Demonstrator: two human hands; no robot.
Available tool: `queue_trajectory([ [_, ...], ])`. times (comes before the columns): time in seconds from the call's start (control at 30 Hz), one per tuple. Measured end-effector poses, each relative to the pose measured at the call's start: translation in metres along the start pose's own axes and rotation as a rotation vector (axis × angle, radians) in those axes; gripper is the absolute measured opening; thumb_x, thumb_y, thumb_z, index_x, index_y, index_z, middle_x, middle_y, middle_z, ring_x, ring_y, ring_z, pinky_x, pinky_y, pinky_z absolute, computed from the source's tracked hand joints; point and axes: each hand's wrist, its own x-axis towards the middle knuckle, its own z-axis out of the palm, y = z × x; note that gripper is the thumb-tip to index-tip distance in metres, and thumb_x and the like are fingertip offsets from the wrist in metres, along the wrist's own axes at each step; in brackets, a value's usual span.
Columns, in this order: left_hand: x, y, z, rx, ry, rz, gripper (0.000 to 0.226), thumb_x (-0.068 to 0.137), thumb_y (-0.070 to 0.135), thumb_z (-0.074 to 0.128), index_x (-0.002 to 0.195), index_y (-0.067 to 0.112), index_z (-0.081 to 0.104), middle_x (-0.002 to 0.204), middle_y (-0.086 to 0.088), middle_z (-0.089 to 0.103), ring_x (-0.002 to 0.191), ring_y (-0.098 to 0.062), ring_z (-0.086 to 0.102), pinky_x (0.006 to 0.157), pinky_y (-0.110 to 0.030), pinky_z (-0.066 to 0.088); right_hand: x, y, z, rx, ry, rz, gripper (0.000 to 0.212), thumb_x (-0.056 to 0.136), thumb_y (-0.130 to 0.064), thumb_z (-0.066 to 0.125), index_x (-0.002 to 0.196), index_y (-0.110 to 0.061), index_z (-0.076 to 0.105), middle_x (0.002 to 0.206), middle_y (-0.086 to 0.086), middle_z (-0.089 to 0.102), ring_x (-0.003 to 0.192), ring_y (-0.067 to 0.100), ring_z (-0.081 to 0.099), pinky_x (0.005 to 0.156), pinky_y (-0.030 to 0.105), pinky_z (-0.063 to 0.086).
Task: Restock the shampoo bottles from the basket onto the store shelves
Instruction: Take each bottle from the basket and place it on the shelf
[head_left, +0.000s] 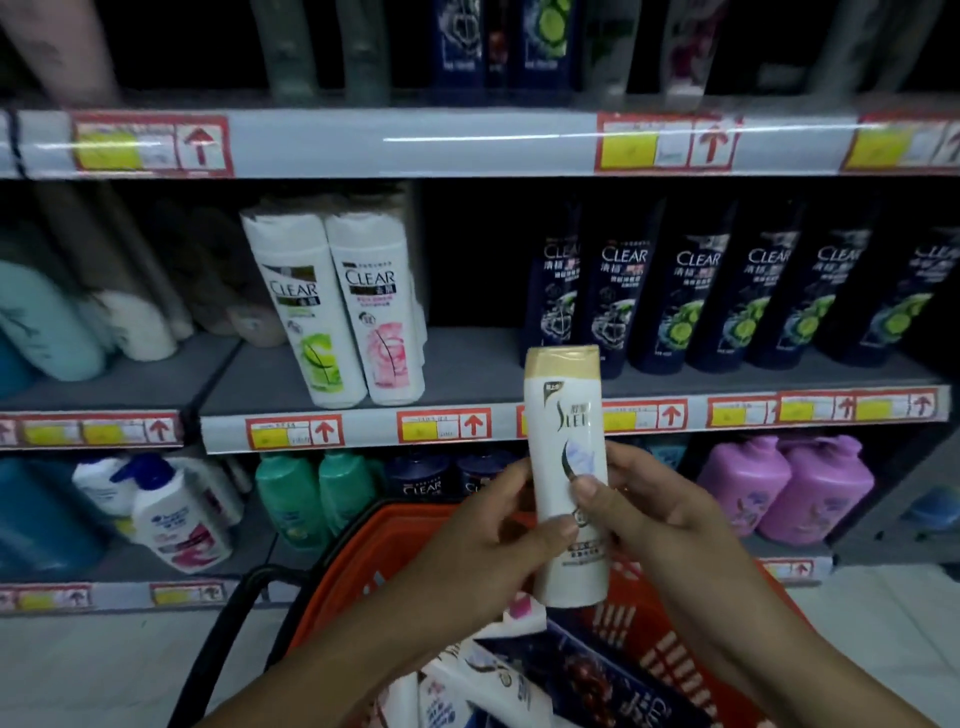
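Observation:
I hold a white shampoo bottle with a gold cap (566, 415) upright in front of the middle shelf (467, 374). My left hand (483, 545) grips its lower left side, and my right hand (660, 514) grips its right side with the thumb on the label. Below them sits the orange basket (363, 566) with a black handle (228, 623), holding several more bottles, white ones (483, 675) and a dark one (597, 670). Two white CLEAR bottles (337, 306) stand on the middle shelf, left of a bare gap.
A row of dark CLEAR bottles (727, 301) fills the middle shelf's right side. The lower shelf carries green bottles (306, 493), pink jugs (779, 488) and white pump bottles (171, 519). The top shelf (415, 140) holds more dark bottles. Light floor tiles (104, 670) lie below.

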Motion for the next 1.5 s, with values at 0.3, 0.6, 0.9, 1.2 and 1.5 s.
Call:
queue_trajectory([
  [0.3, 0.01, 0.04, -0.013, 0.106, 0.086, 0.165, 0.044, 0.098, 0.021, 0.063, 0.137, 0.039, 0.052, 0.125, 0.01, 0.07, 0.116, -0.01, 0.066, 0.103, -0.044, 0.052, 0.019, -0.041, 0.001, -0.075, 0.02, -0.153, 0.037, 0.075, -0.024, 0.074, 0.112, -0.023, 0.075, 0.099, 0.004, 0.08, 0.096, 0.024, 0.075, 0.085, 0.034, 0.062],
  [0.6, 0.029, 0.124, 0.008, 0.106, 0.045, 0.37, 0.047, 0.091, 0.019, 0.069, 0.134, 0.031, 0.055, 0.122, 0.002, 0.071, 0.109, -0.018, 0.07, 0.097, -0.039, 0.056, 0.005, -0.127, -0.031, -0.107, 0.095, -0.349, 0.041, 0.071, -0.03, 0.076, 0.111, -0.022, 0.075, 0.098, 0.003, 0.08, 0.097, 0.031, 0.073, 0.086, 0.043, 0.061],
  [0.9, 0.041, 0.189, 0.058, 0.084, -0.072, 0.488, 0.045, 0.091, 0.021, 0.066, 0.131, 0.038, 0.055, 0.121, 0.014, 0.072, 0.11, -0.01, 0.069, 0.09, -0.024, 0.056, -0.028, -0.18, -0.069, -0.26, 0.208, -0.45, 0.041, 0.074, -0.033, 0.083, 0.113, -0.033, 0.071, 0.101, -0.01, 0.078, 0.094, 0.012, 0.072, 0.081, 0.03, 0.059],
  [1.2, 0.103, 0.225, 0.096, 0.04, -0.042, 0.536, 0.042, 0.092, 0.03, 0.063, 0.132, 0.04, 0.055, 0.122, 0.015, 0.071, 0.112, -0.006, 0.068, 0.093, -0.028, 0.056, 0.007, -0.214, -0.112, -0.27, 0.456, -0.511, 0.033, 0.072, -0.027, 0.088, 0.1, -0.031, 0.071, 0.091, -0.011, 0.078, 0.083, 0.008, 0.073, 0.071, 0.024, 0.061],
  [1.5, 0.219, 0.314, 0.111, 0.121, 0.074, 0.562, 0.041, 0.094, 0.013, 0.066, 0.13, 0.03, 0.055, 0.12, 0.004, 0.07, 0.101, -0.013, 0.072, 0.083, -0.025, 0.06, 0.105, -0.288, -0.193, -0.332, 0.387, -0.598, 0.034, 0.084, -0.029, 0.079, 0.118, -0.026, 0.072, 0.1, -0.008, 0.078, 0.094, 0.009, 0.074, 0.079, 0.03, 0.061],
])
